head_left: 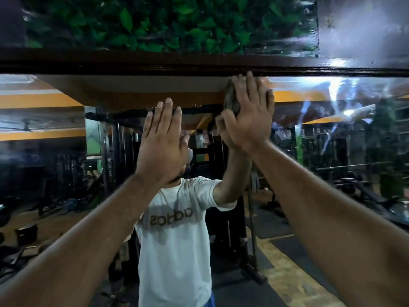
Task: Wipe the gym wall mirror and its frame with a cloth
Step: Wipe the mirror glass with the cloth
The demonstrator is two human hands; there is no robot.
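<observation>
This is a gym. The wall mirror (332,134) reflects a tall black cable machine (115,138), a weight bench (363,187) with a bar behind it, and dark rubber mats (274,220) on the floor. Above the mirror's dark wooden frame (132,63) runs a panel of green leaves (168,23).

mirror (66,162): glossy glass (streaked) | frame (155,63): dark grained wood | cloth (231,99): rough, matt
</observation>
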